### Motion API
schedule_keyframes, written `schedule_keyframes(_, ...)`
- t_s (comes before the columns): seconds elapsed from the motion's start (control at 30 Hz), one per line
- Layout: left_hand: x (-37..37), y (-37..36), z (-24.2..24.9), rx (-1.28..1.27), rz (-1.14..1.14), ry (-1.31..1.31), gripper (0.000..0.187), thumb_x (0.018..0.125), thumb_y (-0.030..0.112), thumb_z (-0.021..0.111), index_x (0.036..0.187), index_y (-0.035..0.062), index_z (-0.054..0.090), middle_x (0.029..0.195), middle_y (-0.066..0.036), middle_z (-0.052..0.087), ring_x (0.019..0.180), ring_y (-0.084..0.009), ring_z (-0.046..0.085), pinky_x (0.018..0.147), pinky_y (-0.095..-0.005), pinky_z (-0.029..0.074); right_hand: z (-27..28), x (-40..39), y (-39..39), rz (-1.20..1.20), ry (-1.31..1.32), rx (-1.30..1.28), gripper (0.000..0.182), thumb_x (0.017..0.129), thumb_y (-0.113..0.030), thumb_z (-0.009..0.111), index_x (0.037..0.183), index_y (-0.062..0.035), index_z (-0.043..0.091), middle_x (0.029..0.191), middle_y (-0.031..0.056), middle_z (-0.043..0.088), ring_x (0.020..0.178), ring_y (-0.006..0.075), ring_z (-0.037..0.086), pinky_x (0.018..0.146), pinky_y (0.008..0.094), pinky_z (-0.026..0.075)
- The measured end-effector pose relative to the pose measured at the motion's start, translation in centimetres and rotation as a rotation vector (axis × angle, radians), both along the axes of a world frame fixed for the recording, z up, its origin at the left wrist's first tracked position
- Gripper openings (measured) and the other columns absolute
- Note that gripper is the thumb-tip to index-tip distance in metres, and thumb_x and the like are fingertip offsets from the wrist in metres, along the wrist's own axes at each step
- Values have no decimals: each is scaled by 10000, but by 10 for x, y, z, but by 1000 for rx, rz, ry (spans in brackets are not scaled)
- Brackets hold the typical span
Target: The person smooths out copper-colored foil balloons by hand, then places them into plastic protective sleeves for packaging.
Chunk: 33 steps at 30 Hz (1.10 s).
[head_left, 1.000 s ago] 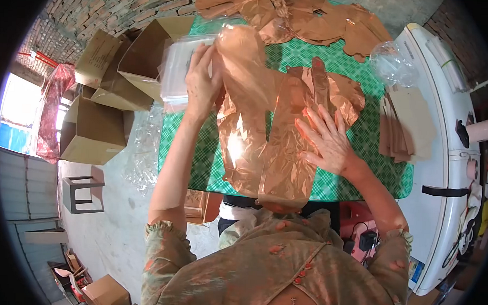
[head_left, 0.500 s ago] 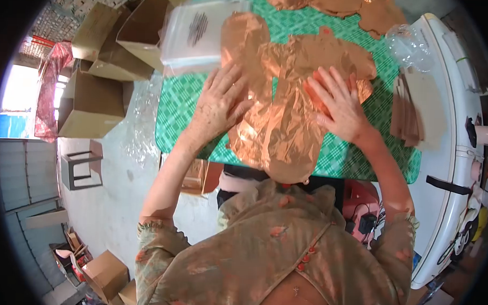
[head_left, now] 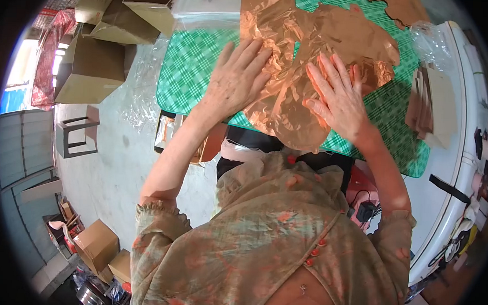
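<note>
A flat, crinkled copper-coloured foil balloon (head_left: 300, 114) lies across the green checked tablecloth (head_left: 196, 65), its near rounded end reaching the table's front edge. My left hand (head_left: 237, 77) rests palm down with fingers spread, partly on the left side of the foil. On the foil's right part lies my right hand (head_left: 340, 99), fingers spread and stretched out. Neither hand grips anything. The foil under both palms is hidden.
Clear plastic bags (head_left: 206, 8) lie at the back left, another copper foil piece (head_left: 405, 8) at the back right. Brown paper or card pieces (head_left: 431, 105) and crumpled clear plastic (head_left: 430, 39) sit at the right. Open cardboard boxes (head_left: 91, 74) stand left of the table.
The view has shifted, so the table sits higher in it. My left hand has moved right relative to the foil, and the foil lies turned and spread a little differently.
</note>
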State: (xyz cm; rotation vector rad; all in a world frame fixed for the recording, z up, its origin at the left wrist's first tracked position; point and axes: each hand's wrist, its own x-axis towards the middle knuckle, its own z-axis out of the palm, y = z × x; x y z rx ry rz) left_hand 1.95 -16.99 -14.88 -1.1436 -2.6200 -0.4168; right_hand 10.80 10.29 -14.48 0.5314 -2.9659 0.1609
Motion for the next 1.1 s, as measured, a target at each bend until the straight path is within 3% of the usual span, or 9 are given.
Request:
schedule_keyframes(0.4, -3, -8, -2, 136, -37, -52, 496, 1028, 323, 560, 1478, 121, 513, 1532, -122, 478, 1467, -310, 384, 1209, -525, 266, -4, -16, -29, 20, 1, 18, 703, 994, -481, 565, 1580, -165, 342, 1642, 116, 282, 1543, 320, 175, 1213, 645, 117)
schedule_keyframes(0.5, -2, -16, 2, 9, -61, -36, 470, 1040, 298, 544, 1476, 125, 517, 1543, -95, 476, 1477, -294, 374, 1215, -530, 252, -2, -18, -31, 15, -13, 42, 712, 997, -481, 559, 1586, -154, 329, 1653, 115, 261, 1549, 321, 157, 1219, 642, 104)
schedule_keyframes(0.7, -8, -23, -2, 32, -92, -100, 450, 1063, 294, 488, 1479, 127, 517, 1564, -65, 464, 1481, -271, 373, 1227, -523, 217, -7, -21, -48, -2, -27, 44, 729, 1001, -490, 542, 1589, -123, 319, 1659, 109, 253, 1551, 318, 155, 1216, 647, 88)
schedule_keyframes(0.8, -9, -21, -6, 102, -100, -23, 432, 982, 234, 591, 1387, 84, 588, 1459, -90, 560, 1415, -258, 447, 1178, -520, 302, -11, -28, -57, -3, -5, 30, 736, 999, -508, 534, 1583, -108, 335, 1660, 103, 256, 1548, 319, 167, 1213, 645, 89)
schedule_keyframes(1.1, -10, -23, -2, 96, -77, -162, 446, 1075, 300, 464, 1478, 117, 522, 1561, -59, 475, 1473, -260, 386, 1226, -493, 219, -2, -33, -72, -6, -8, 94, 736, 999, -509, 535, 1572, -83, 351, 1652, 96, 275, 1547, 314, 169, 1215, 638, 105)
